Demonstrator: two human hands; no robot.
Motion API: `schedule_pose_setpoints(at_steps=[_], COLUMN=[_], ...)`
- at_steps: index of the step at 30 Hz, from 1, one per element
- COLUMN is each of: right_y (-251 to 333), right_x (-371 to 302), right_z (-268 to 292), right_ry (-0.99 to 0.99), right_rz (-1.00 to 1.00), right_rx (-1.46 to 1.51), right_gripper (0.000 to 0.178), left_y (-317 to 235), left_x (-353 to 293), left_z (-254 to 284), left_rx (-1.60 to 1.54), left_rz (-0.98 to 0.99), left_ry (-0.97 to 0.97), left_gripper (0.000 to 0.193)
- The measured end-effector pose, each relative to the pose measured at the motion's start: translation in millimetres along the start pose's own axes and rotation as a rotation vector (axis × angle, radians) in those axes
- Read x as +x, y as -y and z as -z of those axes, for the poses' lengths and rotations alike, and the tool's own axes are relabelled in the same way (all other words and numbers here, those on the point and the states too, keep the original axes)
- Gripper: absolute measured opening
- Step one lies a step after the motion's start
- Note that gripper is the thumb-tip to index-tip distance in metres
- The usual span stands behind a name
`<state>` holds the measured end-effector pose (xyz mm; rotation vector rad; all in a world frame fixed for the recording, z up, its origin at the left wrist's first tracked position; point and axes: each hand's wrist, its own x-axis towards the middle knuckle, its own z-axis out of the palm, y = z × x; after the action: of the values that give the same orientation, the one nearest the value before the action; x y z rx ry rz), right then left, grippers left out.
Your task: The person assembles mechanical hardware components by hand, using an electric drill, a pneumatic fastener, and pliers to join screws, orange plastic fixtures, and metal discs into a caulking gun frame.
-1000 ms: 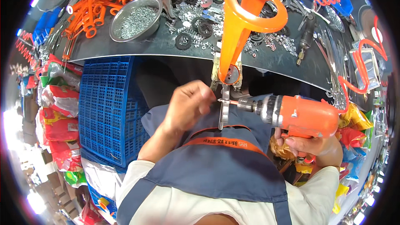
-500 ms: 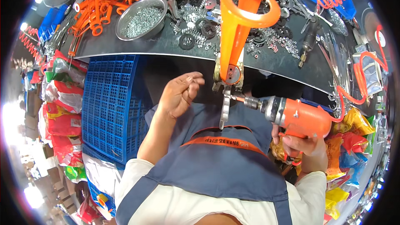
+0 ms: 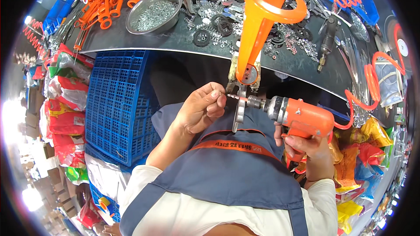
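Note:
My right hand point(image 3: 304, 146) is wrapped around the grip of an orange-red power drill point(image 3: 306, 118), which points left. Its bit point(image 3: 236, 98) crosses a narrow metal bar point(image 3: 239, 111) that hangs down below an orange ring-topped part point(image 3: 256, 39). That part's lower end sits at a holder point(image 3: 232, 76) on the bench edge. Just left of the bit's tip, my left hand point(image 3: 203, 107) is pinched at thumb and fingertips. Whatever lies between those fingertips is too small to make out.
On the dark bench point(image 3: 105, 39) stand a metal bowl point(image 3: 178, 17) of small screws, a heap of orange parts point(image 3: 113, 0) and black rings point(image 3: 201, 38). A second air tool point(image 3: 328, 37) lies right, near a coiled hose point(image 3: 374, 81). Blue crates point(image 3: 116, 105) stand left.
My left hand has moved right, close to the bit. The drill in my right hand has shifted left, and its bit now reaches across the metal bar. The view has shifted slightly.

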<state>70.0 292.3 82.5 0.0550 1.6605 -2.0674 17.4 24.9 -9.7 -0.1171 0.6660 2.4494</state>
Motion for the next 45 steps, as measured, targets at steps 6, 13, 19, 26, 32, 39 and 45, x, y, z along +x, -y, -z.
schedule_pose_setpoints(at_steps=[6,13,19,26,32,39,45], right_y=[-5.7,-16.9,-14.4,-15.9,-22.7,-20.7,-21.1], right_x=[3.6,6.9,5.6,4.7,4.1,1.2,-0.4], right_z=[-2.1,2.9,4.5,1.4,11.5,9.5,13.3], right_ry=[0.046,0.118,0.144,0.077,0.152,0.144,0.195], right_rz=[-0.003,0.002,0.025,0.034,0.061,-0.005,0.120], right_rx=[0.042,-0.040,-0.007,-0.003,-0.042,-0.013,-0.310], right_gripper=[0.034,0.035,0.032,0.030,0.029,0.028,0.025], left_y=[6.4,15.7,8.3,12.8,15.7,24.4,23.0], left_x=[0.0,1.5,2.5,1.2,-0.8,-1.0,-0.7], left_z=[1.6,0.4,-10.3,-12.6,-17.7,-6.0,-10.7], left_rx=[-0.011,0.301,0.094,0.142,0.161,0.577,0.722], left_rz=[-0.001,-0.140,-0.076,-0.064,-0.071,-0.272,-0.297], left_ry=[0.014,-0.028,-0.122,-0.166,-0.197,-0.180,-0.213], left_gripper=[0.015,0.018,0.021,0.022,0.023,0.029,0.036])
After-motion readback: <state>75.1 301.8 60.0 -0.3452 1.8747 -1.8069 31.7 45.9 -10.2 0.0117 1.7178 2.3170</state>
